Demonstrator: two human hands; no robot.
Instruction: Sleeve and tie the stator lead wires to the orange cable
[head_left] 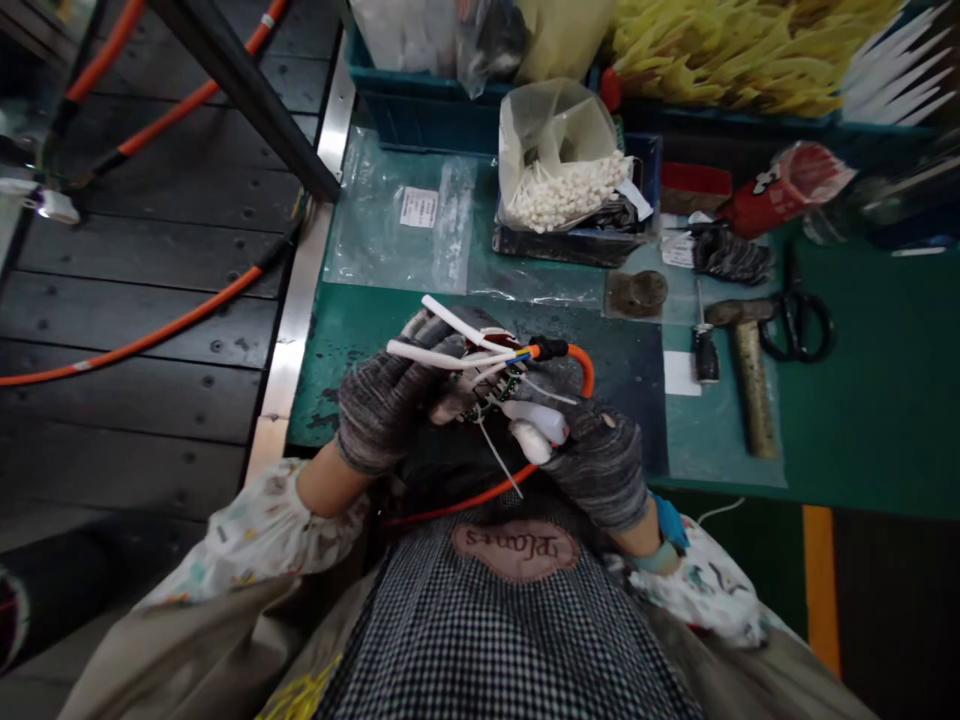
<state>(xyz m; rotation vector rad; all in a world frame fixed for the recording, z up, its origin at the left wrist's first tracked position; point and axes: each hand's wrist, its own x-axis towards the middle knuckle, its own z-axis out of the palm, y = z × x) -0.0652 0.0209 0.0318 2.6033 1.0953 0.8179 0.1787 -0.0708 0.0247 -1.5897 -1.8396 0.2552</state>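
Note:
My left hand [386, 395], in a grey knit glove, is closed around a small wired part [491, 390] with green and dark pieces. From an orange cable [581, 365] with a black collar, thin wires and two long white sleeves [427, 355] run over that hand. Two thin white cable ties [501, 460] stick out of the part. My right hand [600, 455], gloved too, has its fingers curled in at the part's right side, with white coverings on two fingertips. What those fingertips pinch, if anything, is hidden.
Behind lie a box [570, 245] with a bag of small white pieces, a metal block [636, 294], a screwdriver [705, 345], a hammer [752, 375] and black scissors [802, 325]. Blue bins [427, 115] line the back. Left of the metal table edge [289, 350], a slatted surface carries orange cables [180, 315].

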